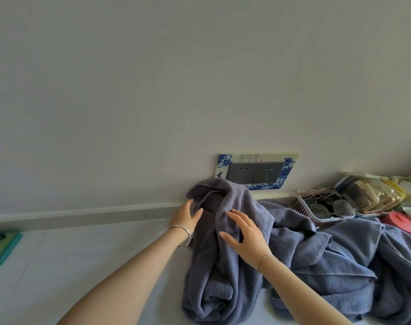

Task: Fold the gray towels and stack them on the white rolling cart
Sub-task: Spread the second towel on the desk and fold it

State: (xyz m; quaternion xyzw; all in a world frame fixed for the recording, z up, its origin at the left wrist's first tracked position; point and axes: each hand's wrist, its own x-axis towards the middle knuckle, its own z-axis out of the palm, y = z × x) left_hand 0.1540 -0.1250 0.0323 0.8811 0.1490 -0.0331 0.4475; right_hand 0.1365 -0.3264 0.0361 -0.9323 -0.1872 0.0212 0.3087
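1. Near the back edge of the counter (82, 266), right by the wall, one gray towel (223, 277) sits bunched up in a tall lump. It runs from the back edge down to the front edge.
2. The left hand (186, 215) has straight fingers and touches the lump's left side near the top. It holds nothing.
3. The right hand (244, 235) lies wide and flat on the front of the lump, with its fingers spread. It holds nothing too.
4. More gray towels (340, 266) lie in a messy pile just to the right, touching the first one.
5. The white cart is not in view.
6. I think the towel is soft, thick and floppy. It will not break or slip, but it will sag and lose its shape.
7. The best plan may be to find two corners, pinch one in each hand, and lift the towel so it hangs flat.
8. A basket (324, 207) with glasses sits at the back edge beside the pile, so a hard pull could bump it.
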